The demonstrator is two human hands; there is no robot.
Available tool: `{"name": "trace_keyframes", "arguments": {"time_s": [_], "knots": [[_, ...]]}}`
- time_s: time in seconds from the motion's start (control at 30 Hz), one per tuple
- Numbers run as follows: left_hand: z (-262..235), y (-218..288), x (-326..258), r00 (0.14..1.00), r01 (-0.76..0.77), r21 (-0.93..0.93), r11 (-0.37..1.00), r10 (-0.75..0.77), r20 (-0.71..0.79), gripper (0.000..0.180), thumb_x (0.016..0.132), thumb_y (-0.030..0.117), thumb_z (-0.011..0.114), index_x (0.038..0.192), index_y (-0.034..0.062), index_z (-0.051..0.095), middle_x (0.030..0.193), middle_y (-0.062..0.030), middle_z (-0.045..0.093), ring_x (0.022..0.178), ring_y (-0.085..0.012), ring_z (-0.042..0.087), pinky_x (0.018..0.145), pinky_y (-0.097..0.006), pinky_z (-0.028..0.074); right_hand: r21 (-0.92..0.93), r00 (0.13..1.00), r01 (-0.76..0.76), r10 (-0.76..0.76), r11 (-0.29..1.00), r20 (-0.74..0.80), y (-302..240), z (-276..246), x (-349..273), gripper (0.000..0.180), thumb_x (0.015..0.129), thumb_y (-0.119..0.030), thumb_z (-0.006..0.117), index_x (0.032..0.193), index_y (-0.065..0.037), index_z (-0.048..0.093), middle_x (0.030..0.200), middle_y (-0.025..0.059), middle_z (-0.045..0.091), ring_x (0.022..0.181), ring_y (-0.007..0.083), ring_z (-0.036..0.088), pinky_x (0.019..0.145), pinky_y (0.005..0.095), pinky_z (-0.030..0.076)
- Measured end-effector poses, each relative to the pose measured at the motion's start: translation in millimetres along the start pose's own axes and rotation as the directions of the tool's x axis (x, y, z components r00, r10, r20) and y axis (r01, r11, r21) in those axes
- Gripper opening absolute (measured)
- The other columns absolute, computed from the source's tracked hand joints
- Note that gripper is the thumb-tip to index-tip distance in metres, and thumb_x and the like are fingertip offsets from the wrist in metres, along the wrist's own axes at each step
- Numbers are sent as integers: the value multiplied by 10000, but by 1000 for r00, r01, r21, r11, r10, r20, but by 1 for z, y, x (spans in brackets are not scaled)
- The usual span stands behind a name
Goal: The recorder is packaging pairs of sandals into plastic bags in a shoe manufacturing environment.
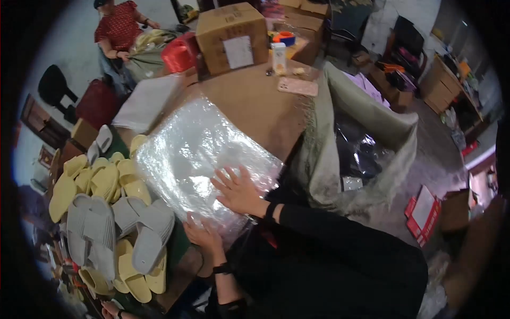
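A shiny stack of clear plastic bags [194, 141] lies slanted on the brown table. My right hand [240, 192] rests flat on its near right part, fingers spread. At the stack's near edge is my left hand [204, 234], its fingers stretched out over the plastic and somewhat blurred; I see nothing gripped in it. Left of the bags, grey slippers [93, 228] and yellow slippers [103, 181] are heaped close together, some overlapping the others.
Behind the bags are a white stack of sheets [149, 101], a red roll [179, 55], a cardboard box [231, 37] and a pink phone [297, 86]. An open woven sack [324, 154] with dark plastic-wrapped contents stands right. Another person [119, 32] handles a sack at far left.
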State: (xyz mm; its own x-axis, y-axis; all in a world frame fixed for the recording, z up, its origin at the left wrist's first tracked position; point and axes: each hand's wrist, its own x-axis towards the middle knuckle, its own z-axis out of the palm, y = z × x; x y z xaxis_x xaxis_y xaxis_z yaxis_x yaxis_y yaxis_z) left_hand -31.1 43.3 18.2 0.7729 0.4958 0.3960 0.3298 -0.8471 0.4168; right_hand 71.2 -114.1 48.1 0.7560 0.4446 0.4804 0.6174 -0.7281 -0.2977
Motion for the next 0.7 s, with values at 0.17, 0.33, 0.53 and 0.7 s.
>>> {"name": "trace_keyframes", "arguments": {"time_s": [0.17, 0.33, 0.53, 0.7], "knots": [[-12, 6, 2, 1000, 27, -84, 996, -27, 12, 562, 873, 324, 541, 1350, 69, 388, 1328, -257, 383, 1228, -406, 345, 1023, -486, 242, 50, 1000, 10, -10, 999, -17, 0, 6, 0, 534, 889, -413, 454, 1351, -147, 425, 1430, 108, 354, 1343, 314, 264, 1052, 592, 131], [-3, 8, 2, 998, -55, -118, 992, 55, -9, 598, 816, 283, 619, 1333, 66, 412, 1279, -248, 444, 1196, -415, 380, 1013, -463, 288, -52, 992, -10, 16, 999, 127, 10, 11, -1, 549, 911, -430, 382, 1387, -157, 372, 1463, 88, 305, 1367, 296, 224, 1068, 590, 61], [-1, -4, 3, 1000, -17, -50, 999, 16, -12, 652, 780, 340, 653, 1336, 95, 415, 1260, -234, 452, 1178, -394, 397, 991, -472, 294, -142, 993, 40, -23, 989, 117, 2, 10, 1, 534, 914, -422, 393, 1379, -159, 391, 1455, 98, 323, 1353, 306, 265, 1059, 606, 120], [-3, 5, 3, 997, 11, -45, 999, -14, -81, 658, 780, 363, 650, 1338, 108, 414, 1303, -233, 405, 1215, -376, 360, 1010, -475, 261, 8, 990, 1, -2, 1000, 142, 4, 12, 4, 551, 895, -416, 436, 1369, -137, 395, 1463, 123, 298, 1380, 325, 176, 1069, 598, 26]]}}
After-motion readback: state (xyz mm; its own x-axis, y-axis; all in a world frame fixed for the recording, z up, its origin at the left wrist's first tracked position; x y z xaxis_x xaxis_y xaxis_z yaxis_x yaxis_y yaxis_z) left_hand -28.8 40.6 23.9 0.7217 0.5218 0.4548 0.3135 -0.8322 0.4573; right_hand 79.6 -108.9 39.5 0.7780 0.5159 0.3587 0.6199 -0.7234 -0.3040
